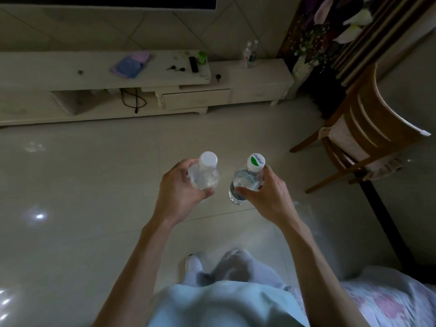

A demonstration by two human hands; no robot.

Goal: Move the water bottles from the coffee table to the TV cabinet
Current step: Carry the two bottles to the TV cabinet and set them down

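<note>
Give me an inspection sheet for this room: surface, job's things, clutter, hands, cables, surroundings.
Surface: TV cabinet, white, low, against the tiled wall.
Job's things: white-capped bottle in left hand; green-logo bottle in right hand; two bottles standing on the cabinet's right end.
Clutter: folded cloth, remote and small green object on the cabinet top.
Hands: each grips its bottle, held over the floor.
Cables: black cable hanging in the cabinet's open compartment.
Surroundings: wooden chair at right; glossy tiled floor.
</note>
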